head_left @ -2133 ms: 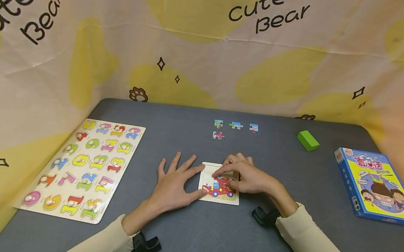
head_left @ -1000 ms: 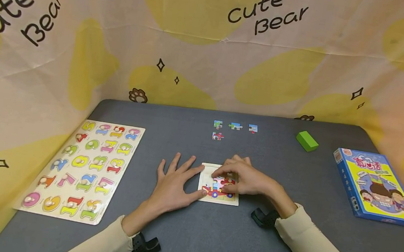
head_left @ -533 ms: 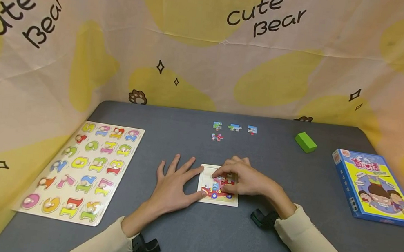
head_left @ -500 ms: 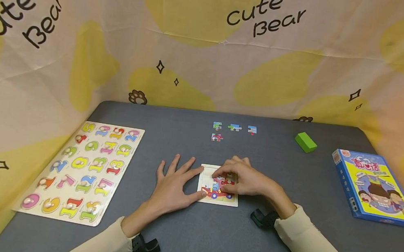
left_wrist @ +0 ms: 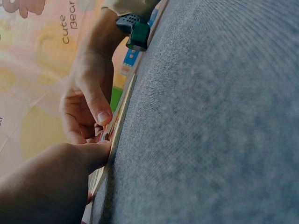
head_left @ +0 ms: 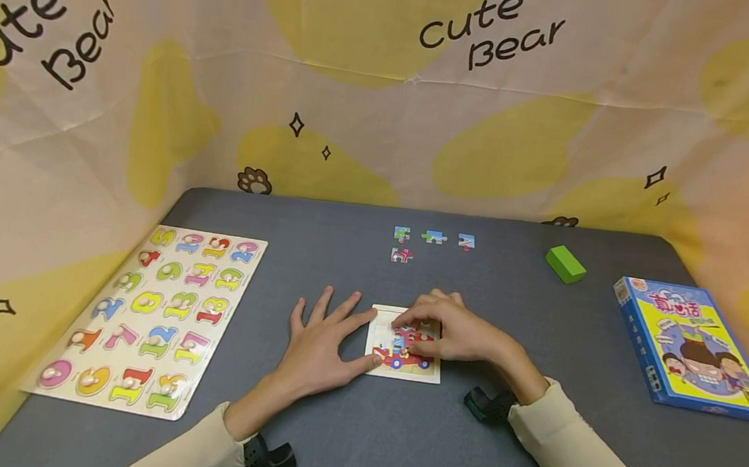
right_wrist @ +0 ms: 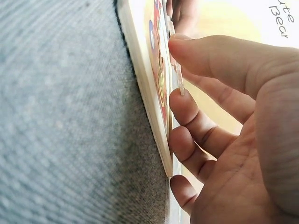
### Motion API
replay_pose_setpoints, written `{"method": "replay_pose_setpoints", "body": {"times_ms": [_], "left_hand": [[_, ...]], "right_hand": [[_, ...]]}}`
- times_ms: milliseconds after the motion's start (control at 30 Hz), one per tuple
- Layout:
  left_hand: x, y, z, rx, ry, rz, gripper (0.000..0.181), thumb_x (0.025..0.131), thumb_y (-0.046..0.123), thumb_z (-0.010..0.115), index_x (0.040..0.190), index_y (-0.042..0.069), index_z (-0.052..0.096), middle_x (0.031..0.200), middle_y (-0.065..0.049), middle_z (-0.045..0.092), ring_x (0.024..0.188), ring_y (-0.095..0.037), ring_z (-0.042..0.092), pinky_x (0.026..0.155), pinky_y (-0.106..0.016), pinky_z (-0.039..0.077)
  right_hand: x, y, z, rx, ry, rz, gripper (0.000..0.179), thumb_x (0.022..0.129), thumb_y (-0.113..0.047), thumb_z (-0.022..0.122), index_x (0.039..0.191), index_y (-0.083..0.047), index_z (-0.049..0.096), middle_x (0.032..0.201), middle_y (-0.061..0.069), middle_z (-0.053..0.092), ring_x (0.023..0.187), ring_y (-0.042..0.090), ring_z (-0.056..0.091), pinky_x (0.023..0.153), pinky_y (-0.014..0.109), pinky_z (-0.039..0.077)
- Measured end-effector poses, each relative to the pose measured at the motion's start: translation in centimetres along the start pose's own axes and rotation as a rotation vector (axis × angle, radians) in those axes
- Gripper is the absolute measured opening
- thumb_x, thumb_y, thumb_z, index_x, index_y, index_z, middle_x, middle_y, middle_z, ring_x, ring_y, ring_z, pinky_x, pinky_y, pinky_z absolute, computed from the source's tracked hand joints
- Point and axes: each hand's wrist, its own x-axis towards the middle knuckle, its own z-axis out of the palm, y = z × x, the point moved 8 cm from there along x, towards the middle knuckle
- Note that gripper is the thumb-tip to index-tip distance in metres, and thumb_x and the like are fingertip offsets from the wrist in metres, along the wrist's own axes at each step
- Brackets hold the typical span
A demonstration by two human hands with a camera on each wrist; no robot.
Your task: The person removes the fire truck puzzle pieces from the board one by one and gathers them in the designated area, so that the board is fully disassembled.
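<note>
A small wooden-framed puzzle board (head_left: 384, 318) with a red car picture lies in the middle of the grey table. My left hand (head_left: 321, 346) rests at its left side with fingers spread, the thumb and index fingertip on the frame's edge. Over the board's right part is my right hand (head_left: 463, 330), palm down and fingers bent. Its thumb and fingertips pinch a thin jigsaw piece (right_wrist: 180, 80), seen edge-on close over the picture in the right wrist view. From the head view the right fingers cover part of the board. Several loose jigsaw pieces (head_left: 433, 237) lie beyond it.
To the left lies a large board of coloured numbers (head_left: 248, 273). A green block (head_left: 565, 265) sits toward the back right, and a blue and yellow box (head_left: 695, 374) lies at the far right. A patterned cloth (head_left: 369, 27) hangs behind the table.
Between the right fingers the jigsaw piece has turned slightly over the picture, while the thumb shifted a little to the left. The left hand stays in place on the frame.
</note>
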Motion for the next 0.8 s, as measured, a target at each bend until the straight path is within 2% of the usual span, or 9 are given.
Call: {"method": "replay_pose_setpoints", "body": {"times_ms": [800], "left_hand": [[0.02,-0.19,0.17,-0.001,-0.01,-0.003,0.073,0.085,0.065,0.068,0.149,0.034,0.053,0.164,-0.003,0.039,0.157,-0.044,0.017,0.115,-0.078,0.003]], "right_hand": [[0.03,0.15,-0.59,0.024,0.024,0.001,0.033,0.088,-0.02,0.078,0.12,-0.026,0.076,0.1,-0.012,0.067,0.091,0.016,0.049,0.08,0.036,0.026]]}}
